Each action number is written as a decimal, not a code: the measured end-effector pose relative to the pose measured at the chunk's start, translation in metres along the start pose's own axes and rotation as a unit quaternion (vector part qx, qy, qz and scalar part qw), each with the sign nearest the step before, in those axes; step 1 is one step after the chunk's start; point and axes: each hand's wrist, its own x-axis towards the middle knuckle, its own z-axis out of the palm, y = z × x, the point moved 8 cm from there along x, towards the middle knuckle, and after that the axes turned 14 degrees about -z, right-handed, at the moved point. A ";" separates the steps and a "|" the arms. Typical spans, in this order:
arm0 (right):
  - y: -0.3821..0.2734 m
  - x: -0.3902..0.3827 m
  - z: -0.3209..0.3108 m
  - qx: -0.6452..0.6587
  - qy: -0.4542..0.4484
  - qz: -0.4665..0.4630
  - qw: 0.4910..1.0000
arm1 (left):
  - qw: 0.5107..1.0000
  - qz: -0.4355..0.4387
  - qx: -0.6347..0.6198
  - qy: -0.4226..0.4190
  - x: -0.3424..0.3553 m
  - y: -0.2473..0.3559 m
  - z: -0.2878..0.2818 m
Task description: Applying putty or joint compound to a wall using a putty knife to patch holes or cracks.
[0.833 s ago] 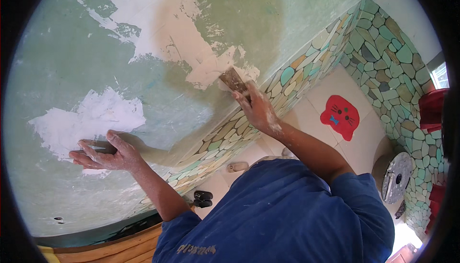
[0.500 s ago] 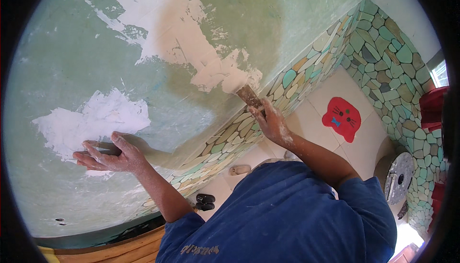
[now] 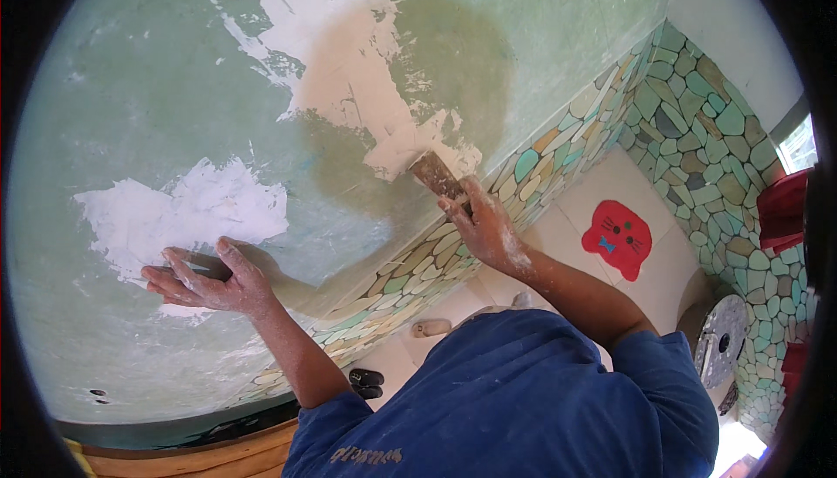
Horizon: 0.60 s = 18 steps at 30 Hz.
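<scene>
Scraper (image 3: 438, 175) lies, in the head view, with its long axis slanting up and to the left from the right hand (image 3: 485, 227), its broad end at the lower edge of the long white patch (image 3: 353, 86) on the green wall (image 3: 200, 112). It juts ahead of the right fingers, which are closed around its near end; whether the broad edge touches the wall or hangs just off it, I cannot tell. The left hand (image 3: 214, 284) is well apart from the tool, at the lower edge of a second white patch (image 3: 187, 208), thumb parted wide from the fingers (the dark strip between them looks like shadow), with nothing visible in its grasp. As for containers, the only possible one is a round, grey-topped drum (image 3: 722, 343) beyond the red cat-shaped mat (image 3: 621, 238); whether it holds anything does not show.
</scene>
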 end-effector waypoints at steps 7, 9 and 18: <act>-0.028 0.041 0.008 0.033 -0.006 0.008 0.999 | 1.000 0.005 -0.015 0.002 0.000 0.003 0.001; -0.032 0.040 0.010 0.035 -0.002 -0.005 0.999 | 1.000 0.004 -0.017 0.002 0.000 0.002 0.000; -0.032 0.041 0.001 0.009 -0.007 -0.002 1.000 | 1.000 -0.015 -0.025 -0.001 0.000 0.000 -0.002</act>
